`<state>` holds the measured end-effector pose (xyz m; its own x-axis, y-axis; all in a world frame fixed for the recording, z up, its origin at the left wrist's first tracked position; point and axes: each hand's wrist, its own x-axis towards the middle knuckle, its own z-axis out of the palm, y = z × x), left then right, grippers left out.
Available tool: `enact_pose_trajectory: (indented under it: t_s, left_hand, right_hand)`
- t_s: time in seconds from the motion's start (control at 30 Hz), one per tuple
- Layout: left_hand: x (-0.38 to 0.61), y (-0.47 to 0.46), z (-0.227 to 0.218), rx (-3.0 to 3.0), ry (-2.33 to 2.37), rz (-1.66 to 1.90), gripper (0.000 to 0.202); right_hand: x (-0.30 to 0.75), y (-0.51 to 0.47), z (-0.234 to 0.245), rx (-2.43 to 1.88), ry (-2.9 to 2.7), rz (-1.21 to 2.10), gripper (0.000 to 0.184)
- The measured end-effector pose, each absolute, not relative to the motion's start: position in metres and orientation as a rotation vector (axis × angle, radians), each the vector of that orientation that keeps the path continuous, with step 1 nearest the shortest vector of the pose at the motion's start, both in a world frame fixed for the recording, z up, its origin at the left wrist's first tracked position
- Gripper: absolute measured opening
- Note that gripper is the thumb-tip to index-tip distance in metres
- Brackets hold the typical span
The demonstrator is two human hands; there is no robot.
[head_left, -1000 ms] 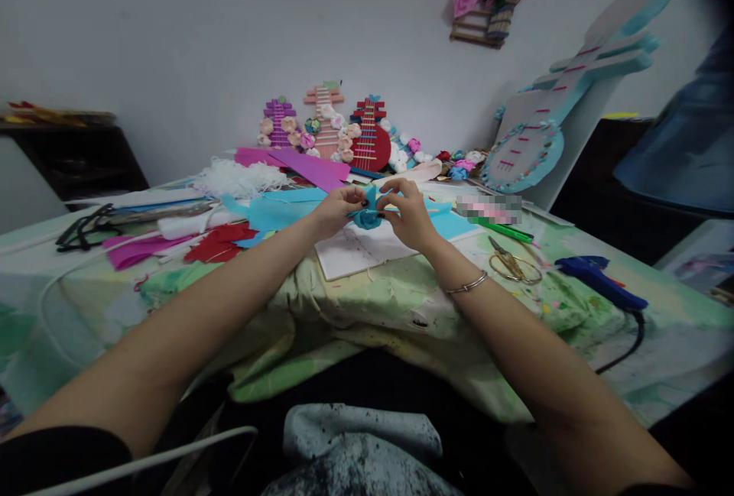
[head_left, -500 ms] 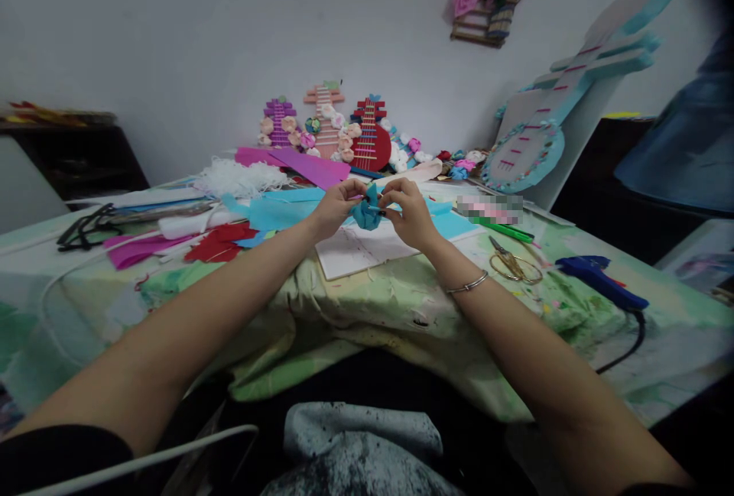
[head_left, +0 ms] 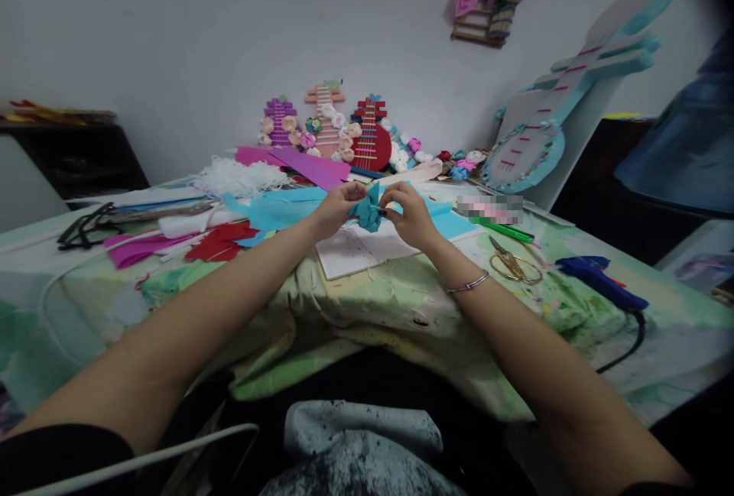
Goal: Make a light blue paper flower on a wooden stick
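Between my two hands, above a white board [head_left: 361, 251], is a blue crumpled paper flower [head_left: 368, 217] with a pointed piece sticking up at its top. My left hand [head_left: 337, 209] pinches it from the left with bent fingers. From the right, my right hand [head_left: 408, 213] pinches its other side, thumb and fingertips close together. Fine details of the folds under the fingertips are hidden. Flat sheets of light blue paper [head_left: 280, 209] lie behind and beside the hands.
Right of my hands lie gold-handled scissors [head_left: 516, 263], a green cutter [head_left: 501, 230] and a blue glue gun [head_left: 602, 282] with a cord. Red paper [head_left: 221, 242] and black glasses [head_left: 86, 227] are at left. Small decorated instrument models [head_left: 367, 137] stand at the back; a large one [head_left: 531, 148] leans at right.
The blue flower has turned slightly in my fingers, and its upright point looks wider. Both hands stay in almost the same place.
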<state>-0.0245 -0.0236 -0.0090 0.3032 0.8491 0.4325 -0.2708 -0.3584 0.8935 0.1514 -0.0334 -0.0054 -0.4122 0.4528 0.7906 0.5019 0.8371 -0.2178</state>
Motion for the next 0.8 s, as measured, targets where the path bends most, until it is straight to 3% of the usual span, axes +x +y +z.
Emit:
enact_pose_trajectory:
  t_s: [0.8]
  left_hand:
    - [-0.031,-0.015,-0.012,1.366,0.519,1.116,0.035]
  right_hand:
    - [0.152,-0.027,-0.009,-0.684,-2.026,0.021,0.015]
